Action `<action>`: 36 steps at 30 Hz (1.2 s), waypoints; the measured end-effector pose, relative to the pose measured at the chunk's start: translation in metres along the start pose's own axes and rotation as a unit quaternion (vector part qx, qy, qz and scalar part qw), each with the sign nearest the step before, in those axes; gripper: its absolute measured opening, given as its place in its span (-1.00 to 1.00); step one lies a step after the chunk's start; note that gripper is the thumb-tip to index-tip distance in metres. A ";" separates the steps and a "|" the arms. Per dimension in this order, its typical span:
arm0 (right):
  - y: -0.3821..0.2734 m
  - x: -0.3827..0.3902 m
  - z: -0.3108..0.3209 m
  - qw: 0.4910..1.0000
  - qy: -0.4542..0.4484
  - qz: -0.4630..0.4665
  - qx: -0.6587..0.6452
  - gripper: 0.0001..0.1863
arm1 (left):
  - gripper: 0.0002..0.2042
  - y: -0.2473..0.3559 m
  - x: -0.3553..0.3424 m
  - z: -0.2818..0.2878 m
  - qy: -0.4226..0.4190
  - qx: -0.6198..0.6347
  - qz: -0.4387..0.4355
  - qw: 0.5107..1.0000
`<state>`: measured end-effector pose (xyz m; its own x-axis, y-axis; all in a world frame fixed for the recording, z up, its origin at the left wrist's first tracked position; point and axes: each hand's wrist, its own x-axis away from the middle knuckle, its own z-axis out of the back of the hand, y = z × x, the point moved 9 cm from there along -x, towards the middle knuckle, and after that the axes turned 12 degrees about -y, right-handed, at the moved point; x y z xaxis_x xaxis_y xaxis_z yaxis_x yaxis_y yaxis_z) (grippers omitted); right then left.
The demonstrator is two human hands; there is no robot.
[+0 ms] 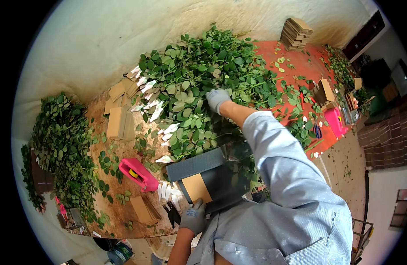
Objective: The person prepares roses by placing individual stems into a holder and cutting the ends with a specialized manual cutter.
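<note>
The right hand [218, 99], in a grey glove, is positioned over the pile of leafy stems [199, 66]; its fingertips merge with the foliage, so whether it grasps a stem or is released cannot be determined. The left hand [194, 218], also gloved, contacts the lower edge of the cardboard sheet [196, 187]; the undersides of its fingers are hidden, so whether they pinch the sheet or merely rest on it cannot be determined. The sheet lies flat on the black tray [221, 183], directly below the grey raised block [197, 164]. The tray's right side is obscured by leaves and shadow, its lower edge by the person's shirt. Just left of the left hand is a black tool [172, 214], type unclear. White-wrapped heads [156, 111] project from the pile's left side; the wrapping conceals their contents. Further left stands a pink tape dispenser [137, 174]. The right sleeve [278, 150] covers part of the red tabletop [267, 55] and stems.
</note>
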<state>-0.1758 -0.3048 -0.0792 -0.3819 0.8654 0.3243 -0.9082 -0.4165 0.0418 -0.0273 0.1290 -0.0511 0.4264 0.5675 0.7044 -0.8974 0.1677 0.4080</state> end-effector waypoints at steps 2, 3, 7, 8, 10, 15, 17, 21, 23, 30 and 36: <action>0.009 0.021 0.035 0.995 0.074 0.017 0.066 -0.81 | -0.57 0.005 -0.001 0.005 -0.023 0.013 0.001 1.000; 0.020 0.035 0.062 0.989 0.120 0.020 0.089 -0.83 | -0.59 0.005 -0.001 0.007 0.000 0.017 -0.008 1.000; 0.045 0.125 0.185 0.977 0.183 -0.015 0.109 -0.61 | -0.64 0.001 -0.004 0.006 0.017 0.015 -0.020 1.000; 0.033 0.157 0.208 0.971 0.203 0.008 0.122 -0.64 | -0.65 -0.002 -0.006 0.001 0.006 0.009 -0.015 1.000; 0.002 0.206 0.231 0.966 0.187 0.032 0.176 -0.69 | -0.65 -0.005 -0.007 -0.002 -0.009 -0.002 -0.011 1.000; -0.092 0.314 0.153 0.964 0.060 0.130 0.225 -0.84 | -0.69 -0.011 -0.005 -0.010 0.057 0.011 -0.039 0.998; -0.111 0.333 0.096 0.971 -0.075 0.153 0.170 -0.78 | -0.75 -0.006 0.001 -0.001 0.064 0.037 -0.037 0.997; -0.127 0.324 -0.017 0.961 -0.196 0.188 0.055 -0.71 | -0.75 -0.006 0.002 -0.001 0.043 0.038 -0.035 0.998; -0.130 0.309 -0.065 0.955 -0.224 0.192 0.032 -0.73 | -0.75 -0.004 0.003 0.002 0.049 0.038 -0.031 0.998; -0.165 0.318 -0.021 0.962 -0.178 0.177 0.105 -0.76 | -0.73 -0.012 -0.002 -0.008 0.025 0.017 -0.008 1.000; -0.234 0.294 0.025 0.957 0.026 0.259 -0.130 -0.67 | -0.73 -0.006 0.001 -0.002 0.005 0.019 0.001 1.000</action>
<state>-0.0719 0.0403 0.0298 -0.7941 0.5769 0.1911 -0.6043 -0.7158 -0.3499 -0.0217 0.1300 -0.0538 0.4237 0.5756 0.6994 -0.8931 0.1367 0.4285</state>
